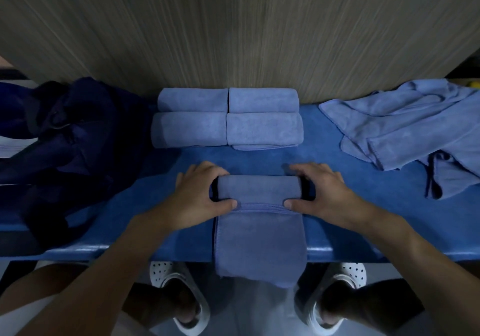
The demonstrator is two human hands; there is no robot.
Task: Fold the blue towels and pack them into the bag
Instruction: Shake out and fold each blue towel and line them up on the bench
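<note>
1. Four rolled blue towels [227, 117] sit at the back in a two-by-two block.
2. One half-rolled towel [259, 229] up front.
3. One loose heap of unfolded towels [410, 133]; count unclear.
4. One dark bag [70, 133].
5. Two hands, two white clogs [179, 291].

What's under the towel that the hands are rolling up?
Under the towel being rolled lies the blue table cover. Its loose end hangs past the table edge, over the floor between two white shoes. What lies directly under the roll is covered.
</note>
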